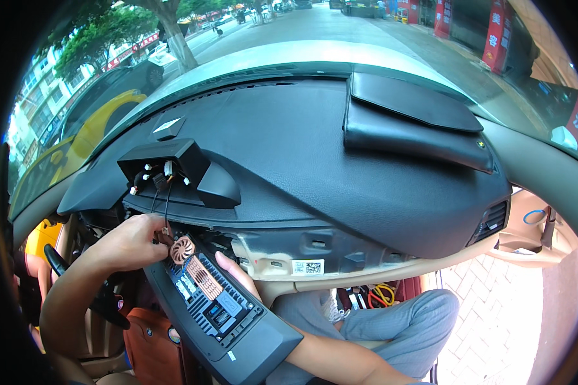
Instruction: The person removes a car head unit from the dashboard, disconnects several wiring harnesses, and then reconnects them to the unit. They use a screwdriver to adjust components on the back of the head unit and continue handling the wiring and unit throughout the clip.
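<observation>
A long black car head unit (257, 350) lies tilted with its back up, showing a copper-coloured fan (182, 250), heat-sink fins and sockets. My right hand (239, 274) reaches under it and grips its right edge, thumb on top. At the unit's far end my left hand (131, 242) has its fingers closed around a dark cable (166, 208) near the fan; the fingertips and any plug there are partly hidden. The cable runs up to the dashboard's display housing (189, 160), where several loose wire connectors (168, 169) with white plugs hang.
A black leather case (411, 122) rests on the dashboard's right side. Below the dashboard, trim is off and a bare panel (315, 247) shows. The steering wheel (103, 301) stands left. Coloured cables (382, 295) lie beyond my grey-trousered legs (392, 327); the passenger door is open.
</observation>
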A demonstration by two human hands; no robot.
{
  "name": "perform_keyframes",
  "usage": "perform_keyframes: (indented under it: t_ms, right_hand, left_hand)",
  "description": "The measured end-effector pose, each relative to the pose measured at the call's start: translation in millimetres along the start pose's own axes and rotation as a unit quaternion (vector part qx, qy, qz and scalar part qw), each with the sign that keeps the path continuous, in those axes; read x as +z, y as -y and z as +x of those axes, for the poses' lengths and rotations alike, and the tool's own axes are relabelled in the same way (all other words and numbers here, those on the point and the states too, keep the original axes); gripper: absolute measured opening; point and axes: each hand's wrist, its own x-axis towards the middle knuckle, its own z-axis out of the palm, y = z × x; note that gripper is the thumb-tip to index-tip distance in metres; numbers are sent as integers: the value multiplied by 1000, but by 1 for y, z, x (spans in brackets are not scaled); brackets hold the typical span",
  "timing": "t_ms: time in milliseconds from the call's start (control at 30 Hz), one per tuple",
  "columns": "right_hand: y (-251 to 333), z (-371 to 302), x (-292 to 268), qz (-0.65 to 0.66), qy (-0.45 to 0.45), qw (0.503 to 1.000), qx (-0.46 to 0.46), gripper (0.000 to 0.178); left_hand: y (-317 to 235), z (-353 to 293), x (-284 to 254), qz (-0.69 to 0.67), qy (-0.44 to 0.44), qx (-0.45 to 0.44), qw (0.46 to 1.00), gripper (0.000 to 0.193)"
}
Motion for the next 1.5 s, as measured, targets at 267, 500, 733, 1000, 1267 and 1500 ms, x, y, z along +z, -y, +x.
perform_keyframes:
  t_ms: [267,500,733,1000,1267,1500]
  right_hand:
    - [-1,1,4,4,-46,999,20,73]
    - [-1,-1,2,29,-59,998,17,72]
    - [3,2,-8,38,-37,998,20,71]
    - [0,2,-7,19,-48,999,16,72]
    - [1,1,-6,52,-12,998,35,77]
    - [-3,-2,5,13,-59,998,6,71]
  left_hand:
    - [14,3,11,134,-52,102,984,25]
    - [9,0,7,91,-56,91,990,25]
    - [14,2,11,138,-52,91,985,25]
    - [8,-3,7,65,-46,85,993,22]
    - [17,-1,14,106,-57,128,984,21]
    - [10,-5,12,15,-50,67,996,25]
